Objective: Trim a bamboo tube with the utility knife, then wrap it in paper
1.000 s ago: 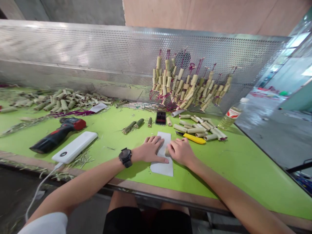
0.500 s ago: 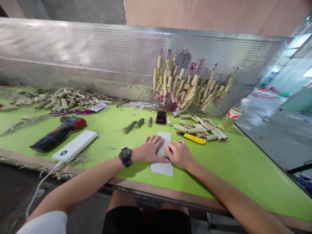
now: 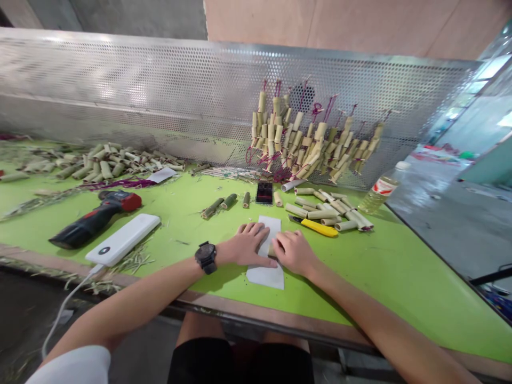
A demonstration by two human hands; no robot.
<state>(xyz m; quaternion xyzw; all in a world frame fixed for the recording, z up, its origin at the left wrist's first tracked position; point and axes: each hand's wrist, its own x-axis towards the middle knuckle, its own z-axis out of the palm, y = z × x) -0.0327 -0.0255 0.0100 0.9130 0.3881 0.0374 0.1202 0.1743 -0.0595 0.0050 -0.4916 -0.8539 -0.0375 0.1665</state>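
Observation:
My left hand (image 3: 247,244), with a black watch on its wrist, lies flat with fingers stretched out on a pale sheet of sandpaper (image 3: 267,274) on the green table (image 3: 384,277). My right hand (image 3: 294,252) is curled round a short bamboo piece (image 3: 272,249) and presses it on the sheet, right beside my left thumb. Most of the bamboo piece is hidden under my fingers.
A yellow utility knife (image 3: 318,227) and loose bamboo tubes (image 3: 332,210) lie right of the hands. Strung bamboo bundles (image 3: 308,141) hang on the perforated metal wall. A cordless drill (image 3: 94,220), a white power bank (image 3: 123,240), a bamboo heap (image 3: 100,165) and a water bottle (image 3: 380,191) stand around.
My right hand has slid slightly left along the sheet with the bamboo piece. My left hand has stayed in place.

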